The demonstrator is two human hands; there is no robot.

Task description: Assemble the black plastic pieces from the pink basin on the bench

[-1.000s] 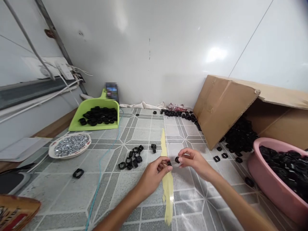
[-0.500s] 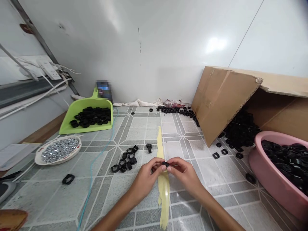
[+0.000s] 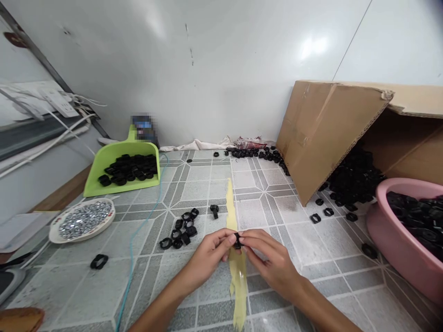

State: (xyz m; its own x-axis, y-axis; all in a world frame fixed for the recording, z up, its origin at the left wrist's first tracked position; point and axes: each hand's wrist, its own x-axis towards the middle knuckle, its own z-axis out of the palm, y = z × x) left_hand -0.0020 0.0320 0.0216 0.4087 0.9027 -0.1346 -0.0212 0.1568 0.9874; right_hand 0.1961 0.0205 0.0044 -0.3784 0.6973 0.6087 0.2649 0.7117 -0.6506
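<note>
Between my two hands, over the yellow tape strip (image 3: 238, 281), is a small black plastic part (image 3: 237, 240). My left hand (image 3: 211, 251) pinches it from the left with thumb and fingers. From the other side my right hand (image 3: 268, 253) grips it with its fingertips, which cover much of it. Just left of the hands lies a loose cluster of black ring-shaped parts (image 3: 177, 234). One more black part (image 3: 214, 211) lies by the tape beyond my left hand. A single black ring (image 3: 98, 261) rests farther left.
A green dustpan (image 3: 121, 189) holds black parts; a plate (image 3: 54, 236) of small shiny metal pieces stands before it. To the right are a cardboard box (image 3: 311, 133) with black parts spilling out and a pink basin (image 3: 375, 221) of black parts. A blue cord (image 3: 131, 258) crosses the floor.
The black part has been turned between my fingers, and my right fingers now lie higher over it. The view has shifted slightly.
</note>
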